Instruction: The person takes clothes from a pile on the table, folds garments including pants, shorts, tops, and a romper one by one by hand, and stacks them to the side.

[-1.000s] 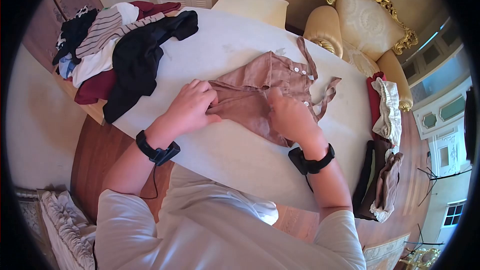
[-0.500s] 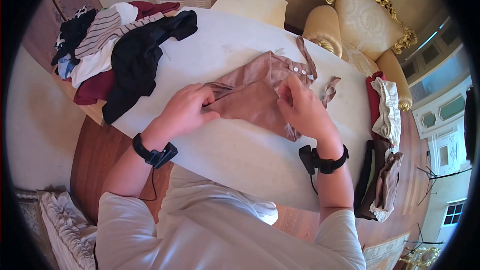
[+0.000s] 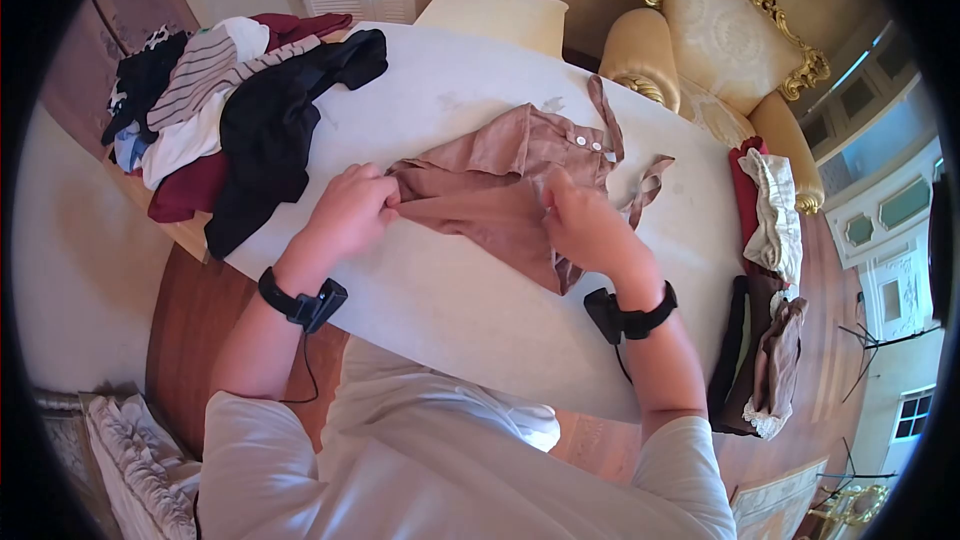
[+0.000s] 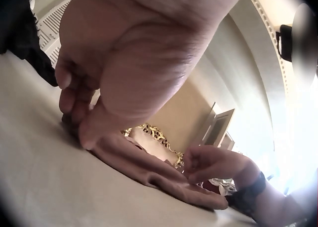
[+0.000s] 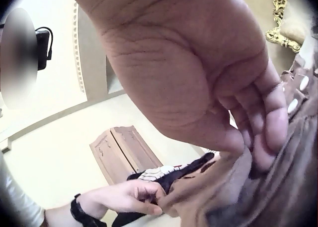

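A brown garment [image 3: 480, 155] with white buttons and loose fabric straps lies spread on the white tabletop [image 3: 440, 310], its front edge partly folded. At its left end my left hand [image 3: 348, 212] pinches the cloth between thumb and fingers, low over the table in the left wrist view. My right hand [image 3: 592, 225] pinches the fabric near the lower right part, below the buttons. In the right wrist view a fold of the brown cloth [image 5: 218, 187] rises between thumb and fingertips. The straps [image 3: 652, 185] lie free beyond this hand.
A heap of clothes [image 3: 195, 105] fills the table's far left, with a black garment [image 3: 265, 130] spilling toward the middle. Folded clothes [image 3: 773, 220] line the right edge. Behind the table stand a gilt armchair [image 3: 735, 40] and a cream seat [image 3: 495, 15].
My right hand moved up and right toward the buttons, then back down and left, pinching the cloth again. My left hand has shifted left, drawing the garment's left end along.
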Demonstrator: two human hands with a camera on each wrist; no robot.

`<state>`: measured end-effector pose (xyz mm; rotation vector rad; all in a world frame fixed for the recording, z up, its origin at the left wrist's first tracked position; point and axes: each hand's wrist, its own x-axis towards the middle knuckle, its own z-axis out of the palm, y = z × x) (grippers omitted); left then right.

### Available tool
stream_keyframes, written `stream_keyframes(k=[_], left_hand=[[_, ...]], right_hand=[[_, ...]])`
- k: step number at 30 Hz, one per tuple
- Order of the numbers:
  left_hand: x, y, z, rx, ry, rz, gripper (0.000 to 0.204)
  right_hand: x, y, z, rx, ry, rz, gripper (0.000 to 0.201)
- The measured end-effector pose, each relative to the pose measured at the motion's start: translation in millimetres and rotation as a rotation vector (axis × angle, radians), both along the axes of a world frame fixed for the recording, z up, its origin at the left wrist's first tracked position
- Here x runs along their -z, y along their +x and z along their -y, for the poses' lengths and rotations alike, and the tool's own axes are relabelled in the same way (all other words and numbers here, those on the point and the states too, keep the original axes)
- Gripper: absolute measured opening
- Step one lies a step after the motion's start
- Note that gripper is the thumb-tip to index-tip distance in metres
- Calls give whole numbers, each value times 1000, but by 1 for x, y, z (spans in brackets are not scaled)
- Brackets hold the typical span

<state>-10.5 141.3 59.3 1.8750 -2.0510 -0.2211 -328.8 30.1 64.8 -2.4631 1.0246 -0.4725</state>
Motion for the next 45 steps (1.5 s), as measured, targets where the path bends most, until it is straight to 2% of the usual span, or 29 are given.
stream_keyframes(k=[2,3,5,8,10,12,16,18,22,25,27,30,31,32,33,34,35,36,37,39,41,45], left_hand=[[4,-6,-1,-15,-99,135,18],[2,-12,-2,-8,-101,137,18],[-6,-29,-6,32,-268,170,20],[-13,-51,-9,143,-332,86,26],[-17,-60,-9,193,-308,83,26],[-16,-61,-7,248,-286,83,25],[4,-49,7,306,-350,245,23],[6,-45,7,329,-348,299,22],[1,-45,-1,292,-324,234,17],[7,-37,-3,248,-267,265,16],[11,-30,-2,230,-236,301,16],[4,-25,1,232,-214,259,17],[-5,-24,3,158,-190,199,17],[-11,-24,6,82,-167,138,17],[-14,-24,12,83,-167,140,17],[-17,-23,20,35,-268,107,17],[-19,-23,26,-15,-368,72,18],[-16,-21,29,-18,-368,73,18],[-10,-19,33,9,-386,110,21],[-4,-17,37,41,-408,152,25],[0,-20,33,-15,-108,33,30],[8,-24,26,4,-150,71,21]], right_hand=[[6,2,-2,8,2,-48,23],[7,3,-3,10,9,-101,24],[-2,6,-8,25,3,-100,25],[-19,12,-18,8,-13,-116,26],[-24,13,-24,-15,-25,-131,25],[-25,13,-33,-197,21,-130,23],[-1,12,-34,-268,-79,-110,23],[3,13,-33,-265,-100,-184,23],[4,11,-35,-246,-120,-173,18],[4,10,-37,-286,-106,-184,13],[-1,11,-39,-331,-54,-286,12],[-1,9,-37,-384,-27,-258,14],[-8,9,-37,-379,-27,-252,14],[-18,7,-35,-365,107,-285,15],[-27,7,-32,-352,241,-318,16],[-27,6,-26,-353,241,-318,16],[-25,4,-20,-309,224,-214,18],[-23,4,-16,-266,206,-110,20],[-19,5,-13,-268,203,-109,20],[-7,8,-7,-144,-56,129,26],[4,11,-3,-118,-129,142,30],[27,26,4,-74,-351,136,37]])
